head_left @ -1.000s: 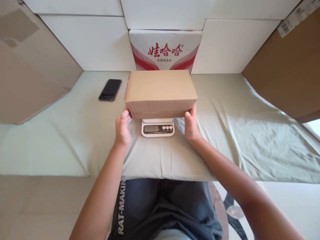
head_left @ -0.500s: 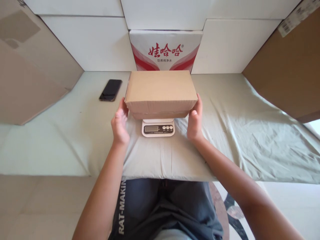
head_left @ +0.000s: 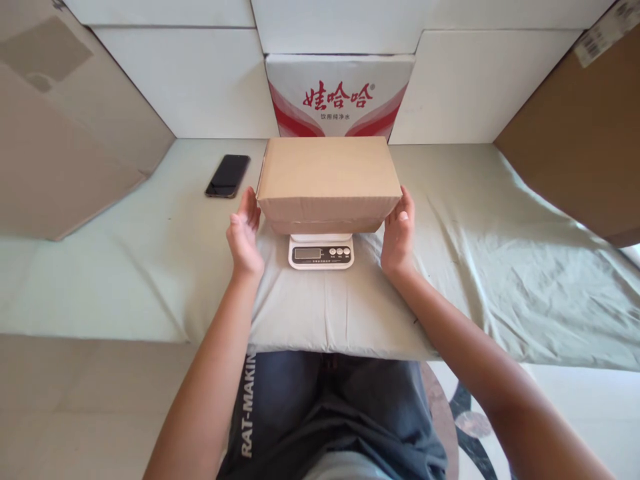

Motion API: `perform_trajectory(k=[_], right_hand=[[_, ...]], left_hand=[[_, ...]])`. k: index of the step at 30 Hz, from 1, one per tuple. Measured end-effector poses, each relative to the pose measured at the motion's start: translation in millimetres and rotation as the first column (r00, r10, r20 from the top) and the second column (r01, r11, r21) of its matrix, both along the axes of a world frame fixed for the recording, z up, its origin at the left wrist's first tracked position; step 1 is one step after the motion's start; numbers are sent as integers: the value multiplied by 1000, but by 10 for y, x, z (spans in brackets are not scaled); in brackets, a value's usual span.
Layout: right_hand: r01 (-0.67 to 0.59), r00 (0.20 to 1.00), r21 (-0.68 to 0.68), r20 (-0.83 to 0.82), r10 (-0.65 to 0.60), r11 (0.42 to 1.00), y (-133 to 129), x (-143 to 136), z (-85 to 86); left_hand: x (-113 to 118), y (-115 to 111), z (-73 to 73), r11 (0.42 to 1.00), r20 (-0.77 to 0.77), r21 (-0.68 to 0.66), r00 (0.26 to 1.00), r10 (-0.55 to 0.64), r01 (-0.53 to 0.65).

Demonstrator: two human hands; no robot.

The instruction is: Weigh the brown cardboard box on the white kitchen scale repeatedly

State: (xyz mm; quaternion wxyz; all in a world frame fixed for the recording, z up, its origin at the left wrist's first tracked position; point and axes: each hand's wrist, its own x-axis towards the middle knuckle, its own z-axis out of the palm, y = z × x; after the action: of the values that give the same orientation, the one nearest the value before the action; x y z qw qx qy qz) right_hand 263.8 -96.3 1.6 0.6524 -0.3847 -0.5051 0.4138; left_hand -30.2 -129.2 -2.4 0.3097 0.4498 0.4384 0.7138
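Observation:
A closed brown cardboard box [head_left: 327, 170] rests on top of a white kitchen scale [head_left: 321, 265]. The scale's display and buttons show below the box's front, while its platform is mostly covered. At the box's left side is my left hand [head_left: 245, 235], fingers stretched forward along the cardboard. My right hand [head_left: 400, 233] stands upright by the right side, open, its palm a little apart from the box. Whether the fingertips still touch the cardboard at the back is hard to tell.
A black phone [head_left: 228, 176] lies left of the box on the green cloth [head_left: 120, 280]. White boxes [head_left: 185, 83] and a red-and-white carton [head_left: 340, 93] stand behind. Large brown cartons flank the left [head_left: 75, 147] and right [head_left: 580, 140].
My right hand has moved slightly outward from the box, and the left has loosened a little. The box stays on the scale. The whole view has shifted slightly.

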Motion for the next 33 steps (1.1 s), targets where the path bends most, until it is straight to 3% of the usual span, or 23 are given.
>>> perform_trajectory(k=[9,22,33], right_hand=[[11,1000,-10,-4,-11,1000,59,32,-51],[5,1000,-28,-7,-6,1000,9,-3,28],[9,1000,-24,11,-9,1000,18,12,3]], left_hand=[[73,7,36,1000,6,-6,1000,-21,21],[163,-23,112,1000,23,10,1000,-19,18],[174,-9,79,1000,22,-29,1000,-10,10]])
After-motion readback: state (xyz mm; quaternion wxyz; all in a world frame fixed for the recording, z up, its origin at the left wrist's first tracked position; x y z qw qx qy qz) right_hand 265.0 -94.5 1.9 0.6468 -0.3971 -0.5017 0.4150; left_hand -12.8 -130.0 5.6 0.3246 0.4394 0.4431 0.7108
